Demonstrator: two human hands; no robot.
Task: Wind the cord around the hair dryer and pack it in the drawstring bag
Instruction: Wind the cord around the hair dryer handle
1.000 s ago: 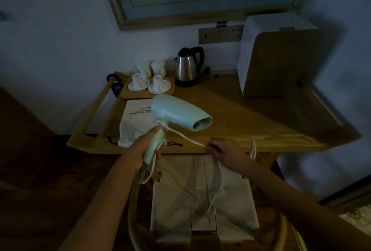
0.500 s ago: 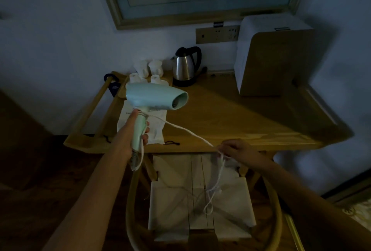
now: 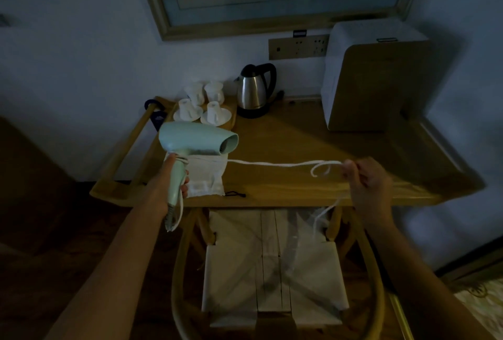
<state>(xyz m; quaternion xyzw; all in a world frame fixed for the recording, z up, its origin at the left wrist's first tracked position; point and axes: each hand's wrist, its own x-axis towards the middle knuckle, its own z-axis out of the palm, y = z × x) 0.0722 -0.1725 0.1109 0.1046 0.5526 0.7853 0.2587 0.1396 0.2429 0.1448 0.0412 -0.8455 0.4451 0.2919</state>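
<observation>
Hair dryer [image 3: 196, 139]: mint body, nozzle pointing right, held upright above the left part of the wooden table [image 3: 313, 143]. Left hand [image 3: 174, 176] has its fingers curled round the handle just under the body. A turn or two of white cord [image 3: 272, 163] appears to sit at the top of the handle, right above that hand; exact count unreadable in the dim light.

From the handle the cord runs nearly level to the right, drawn fairly straight, to the right hand [image 3: 364, 176], well apart from the dryer. The right hand's fingertips pinch the cord, with a small loop showing just left of them. The free tail drops from that hand past the table edge toward the chair [image 3: 275, 266] below. Plug not visible.

Drawstring bag [image 3: 206, 176]: white, flat on the table, behind and below the dryer, its dark string end lying at the near edge.

Judgement: winding is in hand, early. To do it well, keep light tension on the span, bring the right hand round the handle in even turns laid side by side, and feed the tail through the pinch so the loop does not kink. Left hand should shift down to leave room for the wraps.
</observation>
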